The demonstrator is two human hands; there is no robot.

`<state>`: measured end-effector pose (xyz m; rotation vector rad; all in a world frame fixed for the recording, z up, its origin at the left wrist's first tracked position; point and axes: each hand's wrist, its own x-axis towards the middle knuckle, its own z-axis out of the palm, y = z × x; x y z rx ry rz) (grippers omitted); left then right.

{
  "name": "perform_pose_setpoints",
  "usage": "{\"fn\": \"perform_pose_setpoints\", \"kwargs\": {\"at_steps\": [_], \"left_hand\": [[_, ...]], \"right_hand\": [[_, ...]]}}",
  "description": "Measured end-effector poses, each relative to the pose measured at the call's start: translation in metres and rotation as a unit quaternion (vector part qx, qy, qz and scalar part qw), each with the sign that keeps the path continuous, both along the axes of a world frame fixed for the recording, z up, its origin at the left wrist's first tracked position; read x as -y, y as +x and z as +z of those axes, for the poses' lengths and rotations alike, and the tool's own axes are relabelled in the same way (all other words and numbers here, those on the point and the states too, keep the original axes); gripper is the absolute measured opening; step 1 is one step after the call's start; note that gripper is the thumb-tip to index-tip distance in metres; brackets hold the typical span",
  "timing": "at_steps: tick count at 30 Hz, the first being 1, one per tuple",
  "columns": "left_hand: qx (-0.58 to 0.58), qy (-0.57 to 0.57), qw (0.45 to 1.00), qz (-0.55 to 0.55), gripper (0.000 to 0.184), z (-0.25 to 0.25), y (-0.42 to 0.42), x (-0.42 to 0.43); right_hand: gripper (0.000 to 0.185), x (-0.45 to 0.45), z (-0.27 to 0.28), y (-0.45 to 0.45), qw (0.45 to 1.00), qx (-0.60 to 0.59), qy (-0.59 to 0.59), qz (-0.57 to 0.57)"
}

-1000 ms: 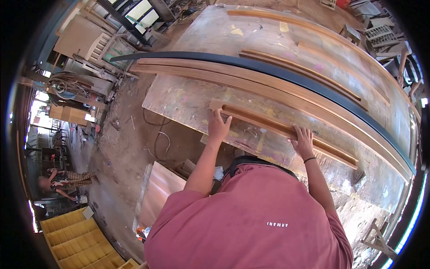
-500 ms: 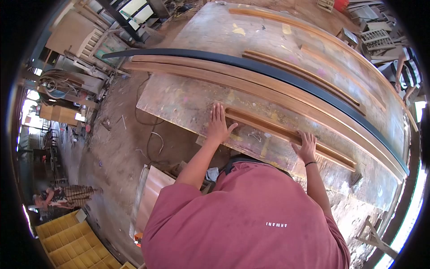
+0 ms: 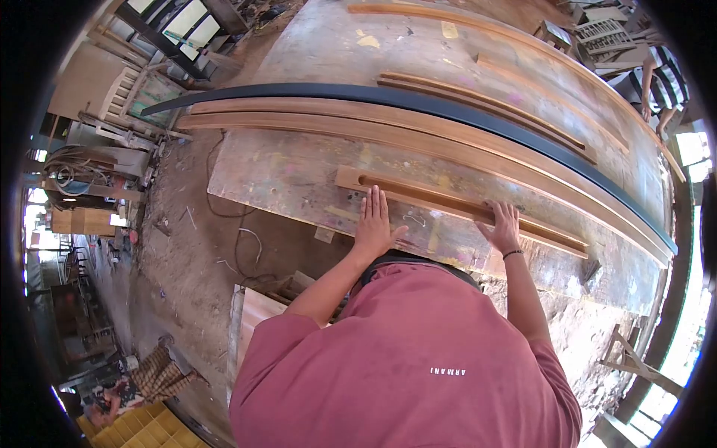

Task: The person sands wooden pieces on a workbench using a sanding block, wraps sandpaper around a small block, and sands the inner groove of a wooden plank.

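Observation:
A grooved wooden strip (image 3: 441, 200) lies near the front edge of the paint-stained worktable (image 3: 276, 168). My left hand (image 3: 376, 228) lies flat, thumb out, its fingertips at the strip's near edge close to the left end. Further along, my right hand (image 3: 502, 228) has its fingers stretched over the strip, with the thumb apart. Neither hand is closed round the wood. Just beyond the strip run long wooden planks (image 3: 358, 128) and a dark blue-black strip (image 3: 328, 91) beside them.
Another grooved wooden piece (image 3: 485, 112) and a long plank (image 3: 463, 21) lie farther back on the table. At the far right a person's arm (image 3: 647, 86) shows. A second person (image 3: 112, 399) is at lower left, by a yellow compartmented tray (image 3: 146, 427). Cables (image 3: 250, 243) trail on the floor.
My left hand has slid off the strip's left end toward its near edge, so that end now shows. My right hand remains over the strip. The whole view has shifted slightly.

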<state>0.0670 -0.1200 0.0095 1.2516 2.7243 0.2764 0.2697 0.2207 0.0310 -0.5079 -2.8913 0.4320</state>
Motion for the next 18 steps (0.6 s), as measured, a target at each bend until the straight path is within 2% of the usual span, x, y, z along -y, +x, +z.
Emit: {"fn": "perform_pose_setpoints", "kwargs": {"at_steps": [5,6,8,11,18], "left_hand": [[0.004,0.008,1.0,-0.027,0.119,-0.001,0.019,-0.019],[-0.008,0.005,0.999,-0.03,0.118,-0.002,0.024,-0.024],[-0.006,0.003,0.999,-0.044,0.118,0.0,0.033,-0.034],[-0.003,0.001,0.998,-0.065,0.116,0.002,0.047,-0.05],[0.012,-0.004,0.994,-0.111,0.113,0.016,0.08,-0.098]], "right_hand": [[0.076,0.006,0.01,0.002,0.999,0.04,0.001,-0.005],[0.076,0.008,0.001,0.005,0.999,0.043,0.002,-0.018],[0.081,0.014,-0.031,0.007,0.996,-0.011,0.078,0.049],[0.081,0.034,-0.042,0.018,0.999,-0.007,0.041,0.012],[0.08,0.018,-0.027,0.053,0.996,0.024,0.042,-0.072]]}}
